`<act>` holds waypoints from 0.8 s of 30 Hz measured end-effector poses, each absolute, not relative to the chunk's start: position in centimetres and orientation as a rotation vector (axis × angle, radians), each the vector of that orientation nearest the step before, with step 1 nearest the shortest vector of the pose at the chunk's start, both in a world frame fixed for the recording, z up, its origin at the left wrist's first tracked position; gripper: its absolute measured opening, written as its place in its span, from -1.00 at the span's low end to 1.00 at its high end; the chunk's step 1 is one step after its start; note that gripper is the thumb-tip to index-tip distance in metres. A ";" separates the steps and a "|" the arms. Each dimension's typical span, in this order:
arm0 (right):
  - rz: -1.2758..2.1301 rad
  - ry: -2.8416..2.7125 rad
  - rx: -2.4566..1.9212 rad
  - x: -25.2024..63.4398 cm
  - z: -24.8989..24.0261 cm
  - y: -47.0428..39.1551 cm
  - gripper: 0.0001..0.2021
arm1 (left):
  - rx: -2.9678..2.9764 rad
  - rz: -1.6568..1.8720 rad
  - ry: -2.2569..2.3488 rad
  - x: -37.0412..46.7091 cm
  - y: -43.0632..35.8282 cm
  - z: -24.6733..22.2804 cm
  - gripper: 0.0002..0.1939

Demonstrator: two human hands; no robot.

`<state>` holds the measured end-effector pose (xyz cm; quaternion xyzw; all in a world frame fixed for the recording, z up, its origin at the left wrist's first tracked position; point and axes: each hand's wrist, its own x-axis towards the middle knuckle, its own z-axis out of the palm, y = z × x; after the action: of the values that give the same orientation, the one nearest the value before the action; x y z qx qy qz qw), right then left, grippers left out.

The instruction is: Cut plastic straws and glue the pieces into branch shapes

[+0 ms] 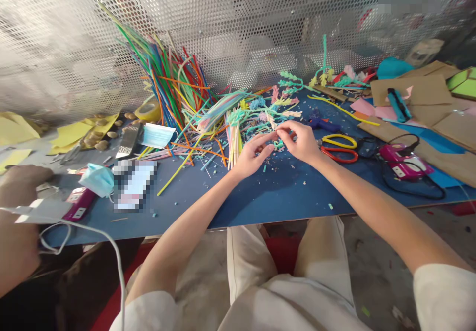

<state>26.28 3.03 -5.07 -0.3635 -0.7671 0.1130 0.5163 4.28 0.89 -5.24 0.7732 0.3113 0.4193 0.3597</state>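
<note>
My left hand (255,155) and my right hand (297,141) meet above the blue tabletop, both closed in a pinch with fingertips almost touching. Whatever lies between the fingers is too small to make out. A pale pink twisted pipe cleaner piece (269,120) reaches close to the fingertips; whether it is held I cannot tell. Below them shows a teal pipe cleaner bit (278,144). Left of my left hand stands a bundle of pale pipe cleaners (234,145) with a teal fuzzy top. Scissors (339,141) with yellow and red handles lie beside my right hand.
Long coloured pipe cleaners (167,83) are heaped against the perforated metal screen (238,19). A glue gun (324,124), a magenta power strip (405,161) and cardboard (412,93) lie right. A phone (136,185), face masks (158,135) and another person's arm (17,222) are left.
</note>
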 end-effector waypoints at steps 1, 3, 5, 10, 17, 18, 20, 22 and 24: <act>0.266 -1.853 -0.857 26.1 -5.1 2.9 -0.77 | 1.993 1.095 0.800 4.3 0.9 -5.3 -0.47; 0.238 -1.869 -0.843 26.0 -5.0 2.8 -0.77 | 1.986 1.120 0.798 4.3 1.0 -5.4 -0.49; 0.186 -1.885 -0.847 26.1 -5.0 2.9 -0.77 | 1.980 1.138 0.796 4.2 1.1 -5.4 -0.50; -0.031 -1.958 -0.781 26.7 -4.7 3.4 -0.80 | 1.943 1.134 0.830 4.0 1.3 -5.5 -0.52; -0.183 -2.039 -0.818 26.9 -4.8 3.7 -0.82 | 1.927 1.113 0.859 4.2 1.5 -5.6 -0.44; -0.169 -2.016 -0.833 26.7 -5.0 3.7 -0.82 | 1.945 1.112 0.855 4.3 1.4 -5.6 -0.43; -0.113 -1.945 -0.882 26.3 -5.4 3.8 -0.82 | 1.991 1.103 0.841 4.5 1.1 -5.5 -0.41; -0.025 -1.866 -0.938 26.0 -5.8 4.1 -0.83 | 2.041 1.096 0.830 4.7 0.8 -5.4 -0.39; 0.059 -1.807 -0.965 26.0 -5.9 4.4 -0.83 | 2.095 1.115 0.859 4.6 0.6 -5.1 -0.41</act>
<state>25.99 4.41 -5.93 -0.4023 -0.7534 0.0248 0.5195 4.64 0.59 -5.09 0.7909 0.3241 0.4209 0.3039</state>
